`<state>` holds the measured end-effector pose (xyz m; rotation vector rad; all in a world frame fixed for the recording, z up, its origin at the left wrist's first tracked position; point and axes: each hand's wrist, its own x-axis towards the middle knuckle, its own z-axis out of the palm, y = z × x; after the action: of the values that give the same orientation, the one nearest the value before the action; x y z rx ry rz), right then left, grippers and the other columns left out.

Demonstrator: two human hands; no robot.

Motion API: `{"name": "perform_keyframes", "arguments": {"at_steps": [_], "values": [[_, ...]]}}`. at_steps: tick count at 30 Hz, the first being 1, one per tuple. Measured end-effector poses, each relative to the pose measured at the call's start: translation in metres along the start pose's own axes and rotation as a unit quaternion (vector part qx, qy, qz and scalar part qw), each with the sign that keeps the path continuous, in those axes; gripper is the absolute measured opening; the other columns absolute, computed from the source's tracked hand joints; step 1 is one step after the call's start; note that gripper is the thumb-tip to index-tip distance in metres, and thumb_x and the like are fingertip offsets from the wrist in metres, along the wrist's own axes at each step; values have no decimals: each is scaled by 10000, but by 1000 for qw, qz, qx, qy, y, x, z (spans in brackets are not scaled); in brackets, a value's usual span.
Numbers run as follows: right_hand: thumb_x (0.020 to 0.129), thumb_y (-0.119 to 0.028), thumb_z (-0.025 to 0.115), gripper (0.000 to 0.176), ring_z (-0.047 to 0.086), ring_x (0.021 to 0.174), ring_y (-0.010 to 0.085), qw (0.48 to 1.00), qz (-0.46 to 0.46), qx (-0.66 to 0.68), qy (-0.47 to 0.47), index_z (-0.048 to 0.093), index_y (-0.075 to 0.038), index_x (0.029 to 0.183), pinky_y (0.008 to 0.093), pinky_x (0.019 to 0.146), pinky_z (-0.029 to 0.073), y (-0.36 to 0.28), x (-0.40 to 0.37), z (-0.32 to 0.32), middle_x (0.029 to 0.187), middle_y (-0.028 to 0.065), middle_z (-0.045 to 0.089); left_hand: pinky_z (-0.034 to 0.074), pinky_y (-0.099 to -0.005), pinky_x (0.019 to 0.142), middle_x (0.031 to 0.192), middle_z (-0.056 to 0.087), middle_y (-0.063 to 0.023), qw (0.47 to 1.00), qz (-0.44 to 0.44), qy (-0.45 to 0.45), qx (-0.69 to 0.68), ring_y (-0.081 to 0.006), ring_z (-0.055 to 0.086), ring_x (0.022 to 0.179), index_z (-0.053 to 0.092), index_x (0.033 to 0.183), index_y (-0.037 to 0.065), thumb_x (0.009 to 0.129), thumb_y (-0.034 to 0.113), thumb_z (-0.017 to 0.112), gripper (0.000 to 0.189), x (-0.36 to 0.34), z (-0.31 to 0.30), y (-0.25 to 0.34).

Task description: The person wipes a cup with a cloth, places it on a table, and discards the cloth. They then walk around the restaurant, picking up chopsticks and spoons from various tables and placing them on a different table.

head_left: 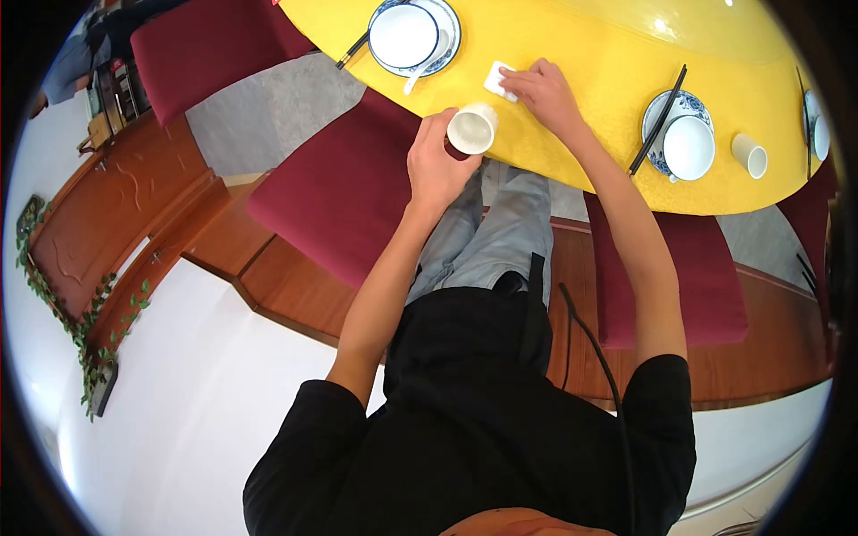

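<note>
My left hand [435,168] is closed around a white cup [473,130] near the table's front edge. The cup's open mouth tilts towards me, and its inside shows pale. To its right, my right hand [547,96] has its fingers closed on a small folded white tissue [500,81] at the yellow tabletop [594,54]. A bowl [403,36] on a blue-patterned plate stands beyond my left hand, with a white spoon [427,64] and dark chopsticks [354,50] beside it.
On the right, another bowl [689,148] sits on a patterned plate [657,116] with black chopsticks [659,121] across it. A second white cup [749,156] lies tipped in view beside them. Red chairs [344,183] line the table edge, and a black cable [596,344] hangs near my right arm.
</note>
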<state>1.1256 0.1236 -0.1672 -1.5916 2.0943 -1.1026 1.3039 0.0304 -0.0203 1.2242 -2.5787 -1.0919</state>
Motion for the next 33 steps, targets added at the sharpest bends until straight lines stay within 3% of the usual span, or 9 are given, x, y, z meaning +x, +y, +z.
{"name": "perform_keyframes", "arguments": {"at_steps": [4,12,20,23,26,29,32,33], "values": [[734,-96,680,204,499,743,194,999,33,-2,9,708,-117,935,294,725,445,-15,-27,-12,1085,-53,676,507,-377,767,1022,592,-117,1000,-12,9,-17,-307,609,919,574,1082,41,599,91,776,525,-10,-7,0],[716,-73,691,207,520,737,206,993,74,-39,88,712,-111,919,284,718,466,-19,-54,-12,1083,-38,675,554,-323,748,1085,598,-120,1000,-2,22,6,-254,629,942,587,1094,11,606,79,798,536,-11,-14,-3],[727,-9,624,302,558,848,236,981,79,-101,145,694,-116,1001,316,797,474,23,22,-6,1131,-9,659,553,-322,743,1085,600,-111,1000,-10,20,10,-250,631,937,587,1097,20,602,83,799,542,-15,-17,-3],[776,-102,663,320,594,980,286,983,79,-56,154,664,-124,1095,409,895,424,54,30,7,1134,123,648,553,-326,745,1076,600,-110,1000,-9,24,9,-249,631,935,588,1096,18,601,81,798,541,-18,-17,-3],[765,-74,662,287,597,931,302,976,3,-97,193,660,-80,1052,413,858,447,41,38,1,1062,112,675,552,-328,747,1068,598,-110,1000,-8,28,3,-249,632,933,588,1095,17,600,78,798,541,-20,-16,-3],[791,-98,638,247,604,905,307,980,-29,-80,180,642,-37,1030,399,863,442,27,36,-6,1117,130,637,555,-327,748,1066,596,-114,1000,-12,26,-1,-251,633,927,588,1092,14,600,72,797,538,-22,-14,-3],[729,17,570,387,560,915,257,988,-28,-133,67,671,-136,1070,331,835,466,30,9,-2,1179,-17,636,557,-326,749,1069,595,-118,1000,-12,20,-5,-254,635,923,587,1093,9,600,66,795,538,-21,-12,-5],[726,24,555,419,558,936,264,993,-18,-110,45,660,-141,1097,341,852,462,23,-6,-1,1205,-12,621,558,-327,750,1071,594,-119,1000,-14,20,-8,-255,635,923,587,1096,8,600,64,794,540,-21,-11,-4]]}}
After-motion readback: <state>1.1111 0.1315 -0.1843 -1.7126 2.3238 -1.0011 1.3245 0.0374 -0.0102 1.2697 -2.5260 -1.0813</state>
